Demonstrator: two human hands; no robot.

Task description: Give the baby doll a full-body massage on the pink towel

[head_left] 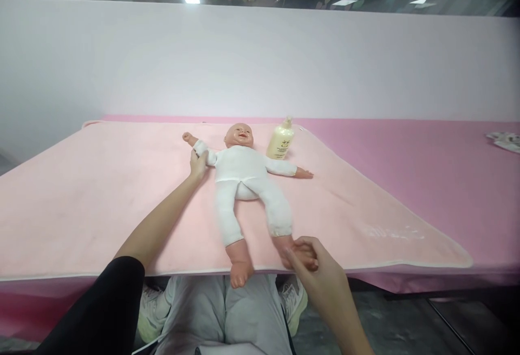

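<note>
A baby doll point(242, 168) with a white cloth body lies on its back on a pale pink towel point(134, 198), its head away from me. My left hand point(199, 164) is closed around the doll's arm on the left side, near the elbow. With its fingers and thumb, my right hand point(314, 263) grips the doll's bare foot on the right side, at the towel's front edge. The doll's other foot hangs slightly over that edge. A pale yellow pump bottle point(280, 139) leans or lies beside the doll's head, just behind its outstretched arm.
The towel covers a pink table surface point(439, 181). A white wall point(260, 62) rises behind it. At the far right lies a patterned cloth-like item point(506, 141). My legs point(227, 311) are below the front edge.
</note>
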